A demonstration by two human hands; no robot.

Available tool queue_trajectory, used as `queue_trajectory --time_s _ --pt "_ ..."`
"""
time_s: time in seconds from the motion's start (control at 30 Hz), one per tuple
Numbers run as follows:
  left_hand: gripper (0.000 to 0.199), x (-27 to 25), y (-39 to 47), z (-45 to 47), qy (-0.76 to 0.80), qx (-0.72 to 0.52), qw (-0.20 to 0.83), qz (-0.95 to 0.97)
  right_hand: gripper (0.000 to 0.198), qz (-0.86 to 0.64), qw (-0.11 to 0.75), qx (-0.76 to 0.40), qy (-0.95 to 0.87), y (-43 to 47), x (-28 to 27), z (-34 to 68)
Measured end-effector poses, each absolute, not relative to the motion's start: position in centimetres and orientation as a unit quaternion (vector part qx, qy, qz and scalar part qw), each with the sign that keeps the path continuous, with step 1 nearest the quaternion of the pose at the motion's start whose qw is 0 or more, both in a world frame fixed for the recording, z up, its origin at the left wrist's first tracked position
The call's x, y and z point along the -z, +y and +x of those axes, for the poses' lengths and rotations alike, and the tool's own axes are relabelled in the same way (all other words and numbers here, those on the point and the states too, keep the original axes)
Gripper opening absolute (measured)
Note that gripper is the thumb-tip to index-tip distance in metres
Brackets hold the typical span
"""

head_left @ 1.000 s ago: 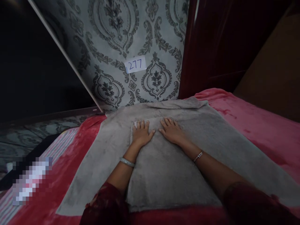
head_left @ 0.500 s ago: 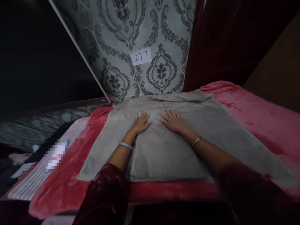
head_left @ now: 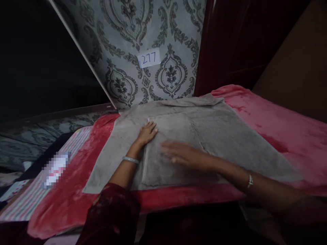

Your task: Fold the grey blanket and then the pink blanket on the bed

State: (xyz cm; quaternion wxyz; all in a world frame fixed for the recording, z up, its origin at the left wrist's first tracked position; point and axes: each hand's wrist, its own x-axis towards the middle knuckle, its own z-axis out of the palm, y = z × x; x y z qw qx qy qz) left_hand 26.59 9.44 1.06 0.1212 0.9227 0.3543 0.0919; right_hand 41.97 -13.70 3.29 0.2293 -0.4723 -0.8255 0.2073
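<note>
A folded grey plush cloth [head_left: 166,163] lies flat on a larger spread of the same grey fabric [head_left: 230,136]; whether the two are one piece I cannot tell. My left hand [head_left: 148,132] rests palm down at its far left corner, fingers spread and holding nothing. Over the middle of the folded part is my right hand [head_left: 187,156], blurred by motion, its fingers stretched out to the left with nothing in them. Whether its palm touches the fabric is unclear. The far edge of the grey spread is rumpled into a fold [head_left: 189,101].
Beneath the grey fabric is a red and pink blanket [head_left: 258,119]. A striped cloth [head_left: 30,194] lies to the left, with a pixelated item on it. Behind stand a patterned wall [head_left: 168,30] with a "277" paper label [head_left: 149,58] and a dark red panel [head_left: 230,41].
My right hand has swept nearer to me and to the left across the folded cloth. My left hand stays at the corner. The whole view has shifted slightly.
</note>
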Motion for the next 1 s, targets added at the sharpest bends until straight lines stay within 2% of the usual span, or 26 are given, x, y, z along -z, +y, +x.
queue_trajectory --time_s 0.07,0.13,0.27,0.4,0.5,0.63,0.73,0.8,0.87,0.93,1.0 --pt "0.057 -1.6 6.4 25.5 0.319 -0.082 0.083 0.94 0.059 -0.585 0.232 -0.134 -0.766 -13.7 -2.6 45.0" --pt "0.063 -1.4 3.2 24.2 0.248 -0.061 0.062 0.965 0.063 -0.635 0.2 -0.089 -0.741 -14.2 -0.9 46.9" --pt "0.066 0.2 -0.5 22.3 0.199 -0.033 0.053 0.978 0.061 -0.647 0.165 -0.087 -0.74 -15.9 2.8 47.0" --pt "0.063 0.7 0.0 21.7 0.193 -0.039 0.077 0.977 0.058 -0.633 0.212 -0.112 -0.736 -16.4 4.1 46.7" --pt "0.049 0.6 1.1 19.7 0.177 -0.069 0.121 0.974 0.054 -0.609 0.26 -0.15 -0.734 -17.1 4.1 48.2" --pt "0.048 1.1 1.6 15.5 0.253 -0.19 0.204 0.927 0.055 -0.649 0.348 -0.158 -0.658 -19.0 4.5 50.6" --pt "0.048 1.3 1.4 14.1 0.35 -0.247 0.315 0.847 0.06 -0.692 0.396 -0.194 -0.571 -19.3 5.0 51.3" --pt "0.053 1.1 1.2 14.4 0.411 -0.263 0.399 0.777 0.061 -0.707 0.408 -0.206 -0.54 -18.6 5.0 51.3" --pt "0.065 0.8 1.0 15.2 0.45 -0.264 0.466 0.715 0.061 -0.723 0.404 -0.171 -0.533 -17.6 4.7 51.1" --pt "0.076 0.6 0.8 15.9 0.47 -0.245 0.506 0.681 0.057 -0.73 0.39 -0.114 -0.55 -16.1 4.0 50.8" --pt "0.077 0.6 0.5 16.4 0.482 -0.226 0.526 0.664 0.051 -0.713 0.369 -0.067 -0.592 -14.3 2.9 50.4"
